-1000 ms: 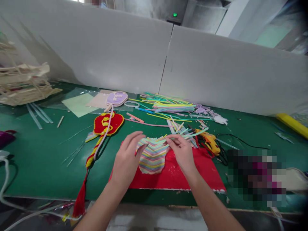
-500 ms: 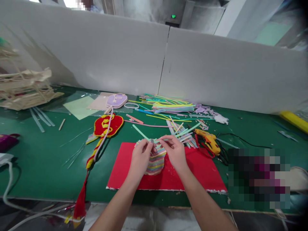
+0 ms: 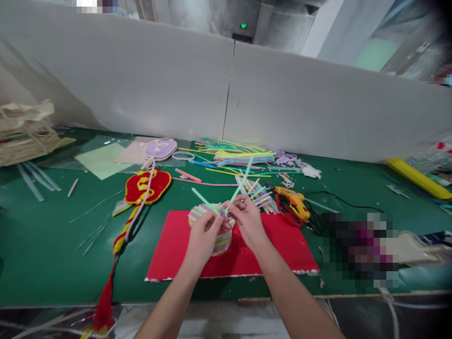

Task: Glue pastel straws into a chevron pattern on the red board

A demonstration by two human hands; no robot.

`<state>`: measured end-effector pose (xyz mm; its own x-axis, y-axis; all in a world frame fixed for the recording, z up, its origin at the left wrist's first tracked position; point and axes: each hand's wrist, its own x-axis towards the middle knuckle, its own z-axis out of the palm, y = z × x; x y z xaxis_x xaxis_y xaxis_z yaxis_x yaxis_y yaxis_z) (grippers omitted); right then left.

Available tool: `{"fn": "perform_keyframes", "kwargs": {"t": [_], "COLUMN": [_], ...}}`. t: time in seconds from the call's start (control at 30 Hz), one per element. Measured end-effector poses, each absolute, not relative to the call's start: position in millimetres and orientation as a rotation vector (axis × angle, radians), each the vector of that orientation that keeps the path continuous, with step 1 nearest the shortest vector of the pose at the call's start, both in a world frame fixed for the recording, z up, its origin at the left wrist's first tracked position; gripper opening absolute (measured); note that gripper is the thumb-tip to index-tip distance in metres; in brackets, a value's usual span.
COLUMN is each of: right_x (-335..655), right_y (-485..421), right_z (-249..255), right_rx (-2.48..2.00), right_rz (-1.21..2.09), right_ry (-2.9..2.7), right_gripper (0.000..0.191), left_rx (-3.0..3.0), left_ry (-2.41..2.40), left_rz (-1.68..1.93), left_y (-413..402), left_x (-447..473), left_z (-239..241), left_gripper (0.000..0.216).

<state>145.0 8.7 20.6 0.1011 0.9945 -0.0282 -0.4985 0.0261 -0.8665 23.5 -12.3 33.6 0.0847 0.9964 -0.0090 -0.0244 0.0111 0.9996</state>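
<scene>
Strip point(image 3: 238, 190) clamped in left hand point(image 3: 202, 235) and right hand point(image 3: 248, 221); best worked gently, pinches close together, lest it kink.

No lettering can be read, the glowing green sign point(image 3: 243, 25) beyond the white partition point(image 3: 158, 80) being too small.

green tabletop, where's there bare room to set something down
Widest: the tabletop's front left, left of the red tassel. Narrower: between that tassel and the red board. The board's front right, right of the right hand, is free too. It is crowded behind the board, with pastel strips and the yellow glue gun, and mid-board, around the striped piece.
</scene>
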Motion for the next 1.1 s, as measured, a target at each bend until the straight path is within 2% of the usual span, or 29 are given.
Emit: {"fn": "perform_keyframes", "kwargs": {"t": [0.17, 0.47, 0.67, 0.87, 0.97, 1.03, 1.1], "right_x": [143.7, 169.6, 177.0, 178.2, 178.6, 177.7, 176.4], "right_y": [9.5, 26.7, 30.2, 22.5, 11.9, 2.8, -6.9], "right_z": [19.6, 18.8, 18.3, 25.0, 26.3, 25.9, 26.5], "right_rx": [-0.883, -0.894, -0.879, -0.885, -1.010, -1.194, -1.346], "right_rz": [1.433, 1.202, 1.169, 1.204, 1.219, 1.053, 0.698], "right_ry": [-0.724, -0.492, -0.418, -0.457, -0.624, -0.837, -1.074], "right_gripper": [0.034, 0.036, 0.036, 0.032, 0.038, 0.042, 0.043], "left_rx": [1.215, 1.207, 1.148, 1.146, 1.167, 1.174, 1.168], "left_ry": [1.110, 1.051, 1.010, 1.073, 1.122, 1.134, 1.136], "left_rz": [1.123, 0.962, 0.913, 0.897, 0.910, 0.942, 0.977], "left_y": [-14.6, -27.5, -35.4, -32.1, -29.1, -28.0, -27.7], "left_x": [21.2, 16.6, 17.6, 10.3, -0.4, -7.3, -12.4], "left_z": [32.5, 36.2, 34.4, 32.8, 31.5, 28.6, 24.6], "left_gripper": [0.029, 0.035, 0.036, 0.039, 0.039, 0.038, 0.038]}}
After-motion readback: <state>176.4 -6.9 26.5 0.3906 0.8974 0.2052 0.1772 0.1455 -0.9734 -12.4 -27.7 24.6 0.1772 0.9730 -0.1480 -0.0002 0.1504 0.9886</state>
